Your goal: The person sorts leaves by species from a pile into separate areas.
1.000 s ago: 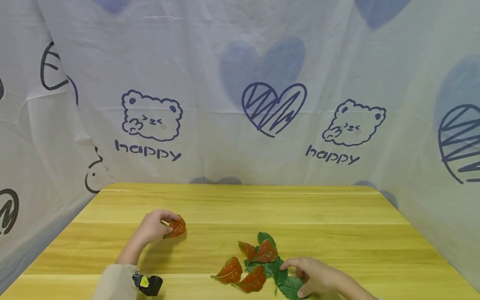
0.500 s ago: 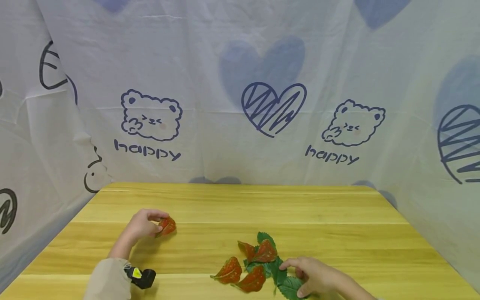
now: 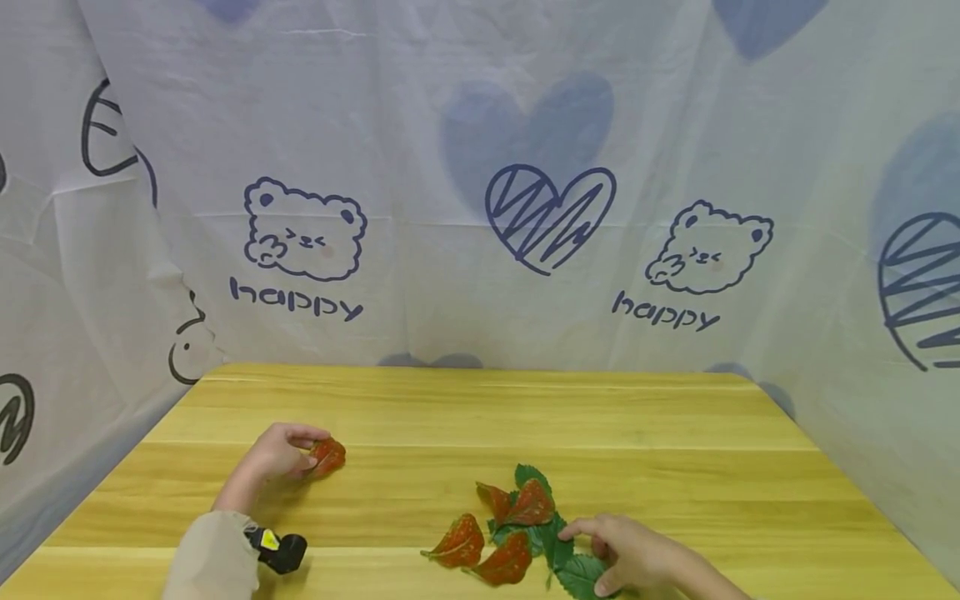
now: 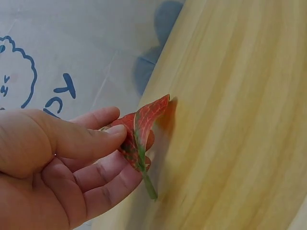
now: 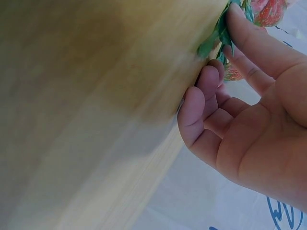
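- The left hand (image 3: 279, 454) is pinching a single red, green-veined leaf with a green stem (image 3: 328, 457) between thumb and fingers, its lower fingers curling loosely behind.
- That leaf is sitting over the left part of the pale yellow, wood-grained table (image 3: 480, 417), well apart from the cluster near the middle of the front; whether its edge is touching the wood is hard to tell.
- The right hand (image 3: 630, 550) is resting its forefinger and thumb, spread apart, on toothed, dark green leaves (image 3: 555, 546) at the cluster's right side; the other fingers are bending loosely and seem to be gripping nothing.
- Judging by the layout, the work is only starting: one red leaf is standing separate but is not yet released, while four red leaves with pale speckles (image 3: 459, 542) are lying on and beside the green ones, seemingly unsorted.
- The held leaf's long axis is running slantwise in the head view, its stem end pointing to the lower left and its blade to the upper right.
- In the left wrist view, the stem is pointing downward and slightly right, with the blade folding along its midrib above.
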The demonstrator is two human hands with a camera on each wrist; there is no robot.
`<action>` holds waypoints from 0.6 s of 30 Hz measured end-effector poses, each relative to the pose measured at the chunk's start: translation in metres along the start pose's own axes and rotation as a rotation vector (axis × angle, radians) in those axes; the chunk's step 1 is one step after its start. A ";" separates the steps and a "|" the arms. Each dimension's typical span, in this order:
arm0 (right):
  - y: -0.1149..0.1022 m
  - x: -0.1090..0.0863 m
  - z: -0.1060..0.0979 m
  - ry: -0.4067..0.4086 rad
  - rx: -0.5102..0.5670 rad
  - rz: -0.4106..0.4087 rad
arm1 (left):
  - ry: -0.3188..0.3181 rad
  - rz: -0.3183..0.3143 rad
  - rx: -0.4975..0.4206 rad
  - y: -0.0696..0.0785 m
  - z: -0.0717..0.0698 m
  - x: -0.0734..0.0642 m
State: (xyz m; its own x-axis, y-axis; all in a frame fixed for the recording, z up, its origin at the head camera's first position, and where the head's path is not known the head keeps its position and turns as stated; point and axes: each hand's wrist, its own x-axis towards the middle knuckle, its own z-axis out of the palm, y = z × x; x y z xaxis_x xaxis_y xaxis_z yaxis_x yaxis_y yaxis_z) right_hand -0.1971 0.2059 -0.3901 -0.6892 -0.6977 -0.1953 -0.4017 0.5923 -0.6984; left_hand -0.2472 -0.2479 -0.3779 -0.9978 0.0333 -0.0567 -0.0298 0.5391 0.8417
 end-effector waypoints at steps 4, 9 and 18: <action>0.000 0.000 0.000 0.001 0.006 0.002 | -0.016 -0.002 -0.001 0.001 0.000 0.000; 0.000 0.000 0.001 0.003 0.007 0.001 | -0.041 -0.010 0.029 0.007 -0.002 -0.001; -0.001 0.000 0.001 -0.002 0.009 0.012 | 0.109 0.055 0.179 0.020 -0.004 -0.004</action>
State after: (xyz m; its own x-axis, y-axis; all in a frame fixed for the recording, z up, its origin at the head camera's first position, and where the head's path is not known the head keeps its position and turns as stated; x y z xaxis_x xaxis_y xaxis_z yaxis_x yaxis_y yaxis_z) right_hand -0.1965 0.2048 -0.3897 -0.6925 -0.6917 -0.2048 -0.3886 0.5968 -0.7020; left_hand -0.2439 -0.2403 -0.3592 -0.9984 -0.0191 0.0532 0.0261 0.6799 0.7329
